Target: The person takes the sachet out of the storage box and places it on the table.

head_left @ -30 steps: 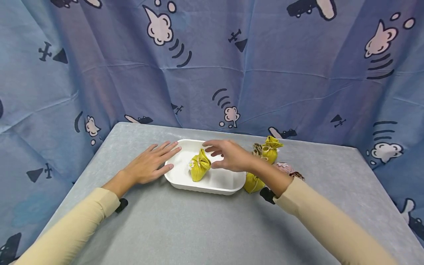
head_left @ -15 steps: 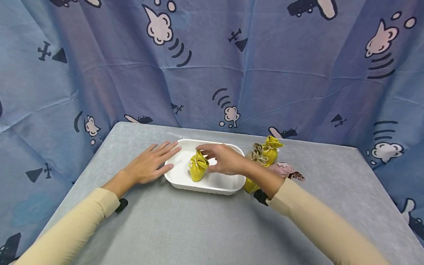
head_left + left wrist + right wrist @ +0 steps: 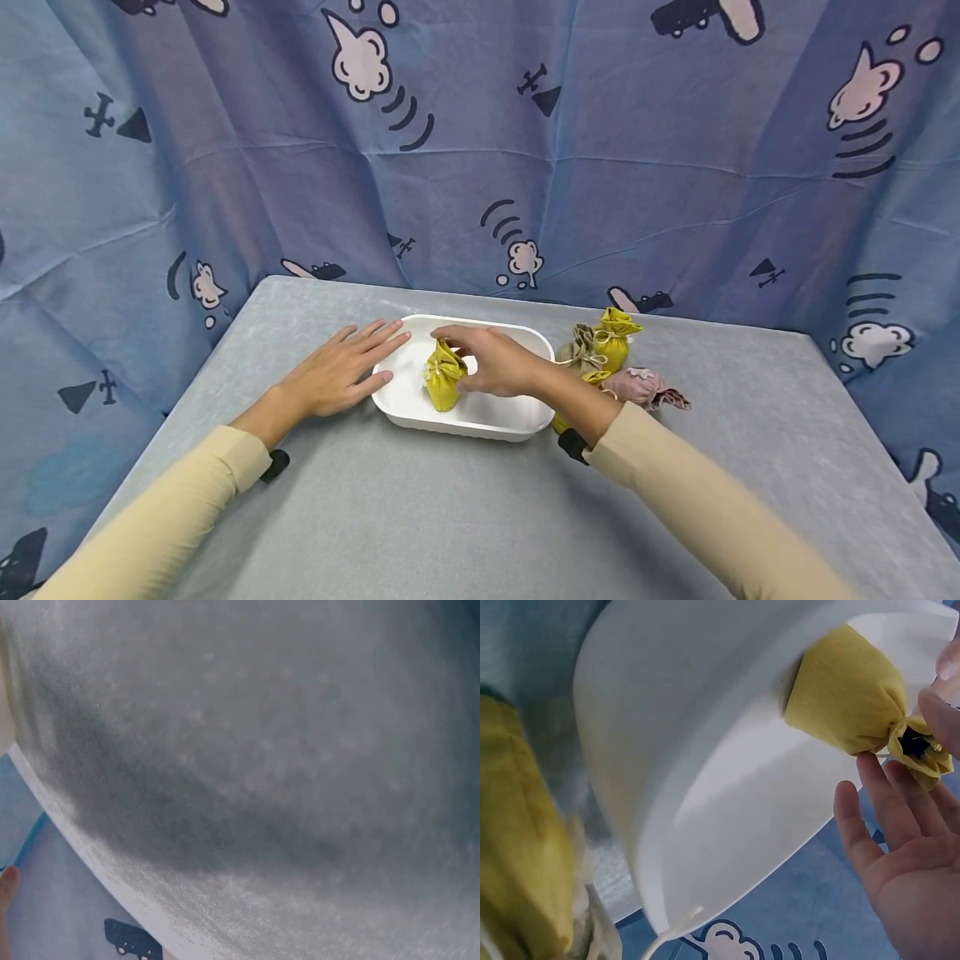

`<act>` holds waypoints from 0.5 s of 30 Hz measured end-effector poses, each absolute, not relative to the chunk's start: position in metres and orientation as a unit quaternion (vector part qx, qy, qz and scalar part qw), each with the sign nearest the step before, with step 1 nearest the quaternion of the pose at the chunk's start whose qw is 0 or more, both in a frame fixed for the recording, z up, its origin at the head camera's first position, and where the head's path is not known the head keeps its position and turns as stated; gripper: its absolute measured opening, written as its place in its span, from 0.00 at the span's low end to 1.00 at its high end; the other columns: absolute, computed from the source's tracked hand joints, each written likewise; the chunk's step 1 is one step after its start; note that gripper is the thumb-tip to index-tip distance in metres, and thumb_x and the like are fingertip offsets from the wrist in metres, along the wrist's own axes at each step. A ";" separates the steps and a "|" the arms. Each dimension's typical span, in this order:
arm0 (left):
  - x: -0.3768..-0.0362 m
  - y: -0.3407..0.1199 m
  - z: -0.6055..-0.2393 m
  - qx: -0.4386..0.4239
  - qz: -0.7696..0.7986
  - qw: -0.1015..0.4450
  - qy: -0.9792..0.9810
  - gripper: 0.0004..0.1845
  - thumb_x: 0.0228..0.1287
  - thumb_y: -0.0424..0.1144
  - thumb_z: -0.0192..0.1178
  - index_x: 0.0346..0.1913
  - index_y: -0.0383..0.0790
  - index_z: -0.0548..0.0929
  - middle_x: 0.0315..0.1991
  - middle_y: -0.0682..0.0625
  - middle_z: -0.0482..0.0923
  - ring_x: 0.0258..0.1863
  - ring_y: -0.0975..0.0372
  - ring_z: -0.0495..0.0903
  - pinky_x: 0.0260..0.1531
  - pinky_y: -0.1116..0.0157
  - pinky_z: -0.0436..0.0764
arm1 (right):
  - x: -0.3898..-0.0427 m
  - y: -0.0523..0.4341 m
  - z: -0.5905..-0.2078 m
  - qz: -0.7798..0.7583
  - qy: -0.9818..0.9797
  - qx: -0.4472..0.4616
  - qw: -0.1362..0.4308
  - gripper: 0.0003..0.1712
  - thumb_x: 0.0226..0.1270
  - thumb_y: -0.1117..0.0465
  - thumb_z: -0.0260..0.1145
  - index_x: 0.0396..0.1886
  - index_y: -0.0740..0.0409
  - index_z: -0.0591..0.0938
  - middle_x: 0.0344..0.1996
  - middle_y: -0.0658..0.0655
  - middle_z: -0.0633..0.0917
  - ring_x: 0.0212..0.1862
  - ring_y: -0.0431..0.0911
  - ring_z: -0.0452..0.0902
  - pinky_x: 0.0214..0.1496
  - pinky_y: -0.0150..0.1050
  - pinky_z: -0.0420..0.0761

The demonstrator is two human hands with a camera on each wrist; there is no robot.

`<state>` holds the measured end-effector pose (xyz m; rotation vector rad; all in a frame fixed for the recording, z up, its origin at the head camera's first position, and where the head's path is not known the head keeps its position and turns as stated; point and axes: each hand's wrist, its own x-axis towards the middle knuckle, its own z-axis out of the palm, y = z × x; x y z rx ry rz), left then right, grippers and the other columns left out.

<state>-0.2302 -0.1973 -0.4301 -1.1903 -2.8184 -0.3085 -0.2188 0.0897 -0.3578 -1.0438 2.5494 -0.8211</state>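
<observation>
Our right hand [image 3: 498,367] has slid left across the tray [image 3: 480,421] since a second ago: then it hovered spread over the tray's right half, now the fingertips are at the tied neck of the yellow pouch [image 3: 442,382]. In the right wrist view the fingers [image 3: 885,802] look loosely extended around the pouch's gathered top [image 3: 919,746], touching it or just short of it; no firm pinch that we can confirm, so we read the hand as not yet closed. The pouch has gone from leaning toward the tray's right end to nearly upright, sitting in the tray's left half, so the hand is probably righting it. Our left hand [image 3: 337,375] hasn't moved: flat on the table, fingers straight, tips at the tray's left rim. The other pouches, yellow [image 3: 615,337], tan [image 3: 581,350] and pink [image 3: 637,385], stay clustered just off the tray's right end, toward the table's back edge.
</observation>
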 end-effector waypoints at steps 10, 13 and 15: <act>-0.230 -0.198 -0.431 -0.384 -0.101 0.030 -0.917 0.33 0.78 0.58 0.42 0.81 0.55 0.51 0.80 0.56 0.47 0.77 0.53 0.51 0.70 0.41 0.54 | -0.220 0.081 -0.361 -0.262 0.891 -0.346 0.130 0.42 0.56 0.73 0.73 0.72 0.61 0.69 0.67 0.60 0.75 0.63 0.53 0.76 0.67 0.47 0.72; -0.230 -0.198 -0.431 -0.383 -0.101 0.029 -0.918 0.33 0.78 0.58 0.42 0.81 0.55 0.51 0.80 0.56 0.47 0.77 0.53 0.50 0.70 0.41 0.54 | -0.220 0.080 -0.363 -0.265 0.892 -0.344 0.123 0.40 0.58 0.73 0.72 0.72 0.61 0.69 0.66 0.60 0.76 0.63 0.53 0.77 0.67 0.48 0.72; -0.230 -0.198 -0.431 -0.384 -0.101 0.030 -0.917 0.33 0.78 0.58 0.41 0.81 0.55 0.51 0.80 0.56 0.47 0.78 0.53 0.50 0.70 0.41 0.54 | -0.219 0.079 -0.363 -0.272 0.892 -0.342 0.119 0.38 0.60 0.73 0.70 0.71 0.61 0.70 0.66 0.60 0.76 0.62 0.52 0.77 0.66 0.47 0.72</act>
